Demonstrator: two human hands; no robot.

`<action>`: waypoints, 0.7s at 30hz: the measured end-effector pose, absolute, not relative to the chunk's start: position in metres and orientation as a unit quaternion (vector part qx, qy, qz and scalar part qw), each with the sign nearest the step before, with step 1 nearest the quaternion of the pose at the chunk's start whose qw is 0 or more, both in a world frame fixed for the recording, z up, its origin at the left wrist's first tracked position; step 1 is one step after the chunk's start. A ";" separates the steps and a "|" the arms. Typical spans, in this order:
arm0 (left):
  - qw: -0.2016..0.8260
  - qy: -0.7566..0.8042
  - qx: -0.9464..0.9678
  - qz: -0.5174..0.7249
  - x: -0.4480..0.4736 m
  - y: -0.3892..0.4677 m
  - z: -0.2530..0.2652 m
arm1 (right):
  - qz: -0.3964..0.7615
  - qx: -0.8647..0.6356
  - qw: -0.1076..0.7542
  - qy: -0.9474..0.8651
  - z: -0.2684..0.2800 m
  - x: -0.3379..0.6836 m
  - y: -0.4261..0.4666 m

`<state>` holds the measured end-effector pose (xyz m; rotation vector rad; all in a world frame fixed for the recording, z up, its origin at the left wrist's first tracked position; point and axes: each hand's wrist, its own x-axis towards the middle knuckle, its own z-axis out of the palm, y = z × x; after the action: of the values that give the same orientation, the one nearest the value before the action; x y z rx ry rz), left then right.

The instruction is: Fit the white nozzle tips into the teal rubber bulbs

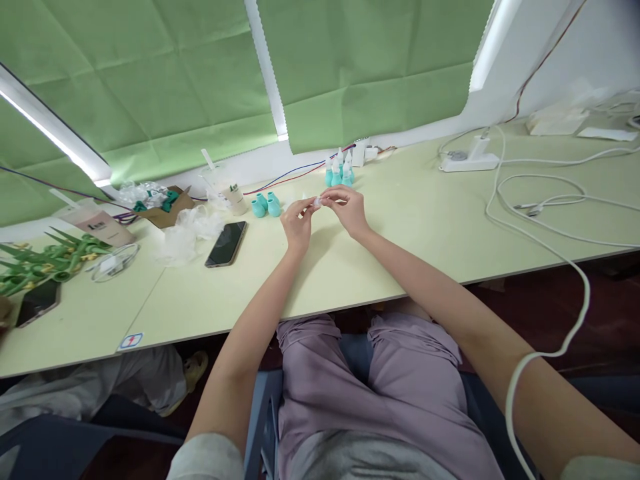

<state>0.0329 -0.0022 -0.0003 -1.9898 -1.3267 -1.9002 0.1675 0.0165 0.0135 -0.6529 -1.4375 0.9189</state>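
My left hand (299, 223) and my right hand (346, 208) meet above the table, both with fingers pinched. Between their fingertips is a small whitish plastic piece (317, 201), mostly covered, its exact shape too small to make out. Just left of my left hand stand several teal rubber bulbs (266, 205) with open necks. Behind my hands is a group of teal bulbs with white pointed tips (339, 169), standing upright close together. Some small clear pieces lie near my left fingers, partly hidden.
A phone (227, 244), a crumpled clear plastic bag (186, 233) and an open cardboard box (165, 208) lie to the left, with drink cups (103, 223) behind. At right, a power strip (469, 162) and a long white cable (583, 313) hanging over the table edge, across my right forearm.
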 end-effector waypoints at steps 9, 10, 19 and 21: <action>0.079 -0.426 -0.670 -0.603 0.031 0.000 -0.008 | 0.561 -0.278 0.540 -0.562 0.006 0.171 0.026; 0.085 -0.423 -0.672 -0.602 0.031 0.000 -0.008 | 0.578 -0.278 0.529 -0.556 0.006 0.172 0.027; 0.129 -0.419 -0.686 -0.580 0.028 0.003 -0.009 | 0.648 -0.242 0.499 -0.522 0.005 0.174 0.026; 0.142 -0.416 -0.692 -0.573 0.026 0.004 -0.010 | 0.663 -0.235 0.492 -0.514 0.004 0.174 0.027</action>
<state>0.0263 0.0042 -0.0101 -1.9956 -1.2015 -1.6531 0.1741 0.0267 0.0039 -0.5705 -1.2462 1.6078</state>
